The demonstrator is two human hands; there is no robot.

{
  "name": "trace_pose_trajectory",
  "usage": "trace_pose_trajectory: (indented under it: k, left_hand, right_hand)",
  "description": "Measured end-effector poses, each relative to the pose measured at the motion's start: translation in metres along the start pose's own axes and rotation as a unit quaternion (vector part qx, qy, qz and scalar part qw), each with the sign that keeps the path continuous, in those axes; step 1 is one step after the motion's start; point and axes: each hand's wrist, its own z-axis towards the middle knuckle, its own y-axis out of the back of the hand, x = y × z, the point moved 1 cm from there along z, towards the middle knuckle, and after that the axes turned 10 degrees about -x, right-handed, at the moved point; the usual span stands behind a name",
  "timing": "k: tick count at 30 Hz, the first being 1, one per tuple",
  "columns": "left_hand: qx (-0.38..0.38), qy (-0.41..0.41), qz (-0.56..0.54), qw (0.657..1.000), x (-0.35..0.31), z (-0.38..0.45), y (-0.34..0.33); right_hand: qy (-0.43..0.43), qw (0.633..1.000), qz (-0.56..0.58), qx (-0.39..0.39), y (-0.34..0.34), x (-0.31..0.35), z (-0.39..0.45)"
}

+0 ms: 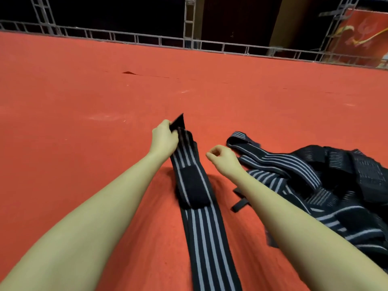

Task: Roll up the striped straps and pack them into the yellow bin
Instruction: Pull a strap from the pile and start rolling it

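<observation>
A long black strap with grey stripes (206,234) lies stretched along the red floor, running from the bottom edge up to my left hand (164,136). That hand grips the strap's far end, where a plain black tab sticks up. A black fastening patch sits across the strap midway. My right hand (222,157) hovers just right of the strap, fingers curled loosely, holding nothing. A tangled pile of more striped straps (310,179) lies to the right, partly behind my right forearm. The yellow bin is out of sight.
Red carpet (105,91) covers the floor all around. A metal truss rail (189,42) runs along the far edge, with darkness behind it and a red banner (363,36) at the far right.
</observation>
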Motion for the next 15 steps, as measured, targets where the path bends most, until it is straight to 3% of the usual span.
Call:
trace_pose_trajectory:
  k: [4,10,15]
  left_hand:
    - [0.014,0.046,-0.010,0.999,0.032,0.031,-0.028]
    - [0.035,0.172,-0.157,0.972,0.074,0.063,-0.081]
    - [0.041,0.165,-0.211,0.963,0.092,0.074,-0.102]
  right_hand:
    - [-0.015,1.000,-0.013,0.016,-0.035,-0.005,0.053]
    - [-0.027,0.998,-0.037,0.037,-0.089,-0.027,0.122]
    - [-0.081,0.983,-0.155,0.054,-0.127,-0.034,0.156]
